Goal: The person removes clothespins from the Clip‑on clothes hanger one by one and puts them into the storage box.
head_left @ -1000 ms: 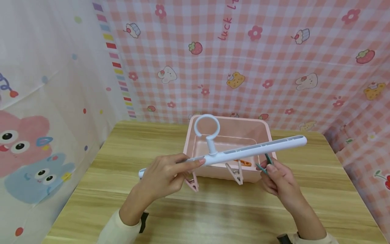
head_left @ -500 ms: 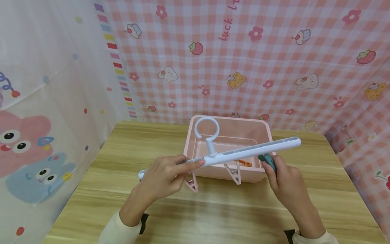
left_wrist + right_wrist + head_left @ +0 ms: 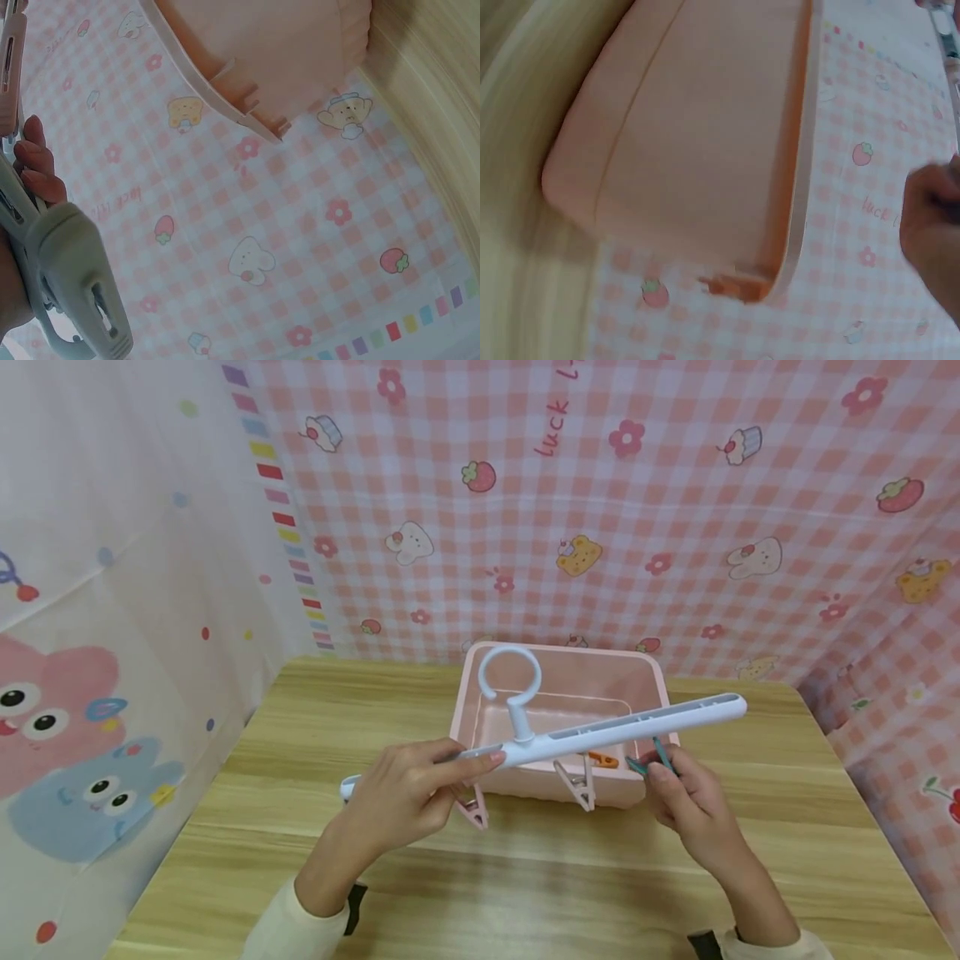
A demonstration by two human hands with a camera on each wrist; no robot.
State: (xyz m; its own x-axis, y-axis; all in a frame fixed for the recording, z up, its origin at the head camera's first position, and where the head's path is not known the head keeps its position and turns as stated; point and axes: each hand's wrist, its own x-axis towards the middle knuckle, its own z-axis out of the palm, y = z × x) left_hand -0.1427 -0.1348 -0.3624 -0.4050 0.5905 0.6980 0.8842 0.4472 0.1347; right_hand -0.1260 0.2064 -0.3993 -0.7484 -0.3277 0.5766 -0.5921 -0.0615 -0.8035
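In the head view my left hand (image 3: 408,789) grips a pale blue bar hanger (image 3: 630,728) with a ring-shaped hook, left of the hook. Two pink clothespins hang below the bar: one clothespin (image 3: 472,807) beside my left hand, another clothespin (image 3: 579,783) further right. My right hand (image 3: 693,802) pinches a teal clothespin (image 3: 663,753) just under the bar's right half, its two legs spread apart. A grey-green clothespin (image 3: 79,274) shows close up beside my left fingers (image 3: 37,161) in the left wrist view. In the right wrist view the teal clothespin is mostly hidden.
Behind the hanger a pink plastic bin (image 3: 566,664) stands on the wooden table (image 3: 375,710), with an orange clothespin (image 3: 603,761) inside. A checked pink cloth (image 3: 525,527) hangs behind the table, and a white printed cloth (image 3: 150,610) hangs at the left.
My right hand turned over with the teal clothespin half a second ago and has turned back, showing its spread legs again. The bar's right end shifted slightly; my left hand kept its grip.
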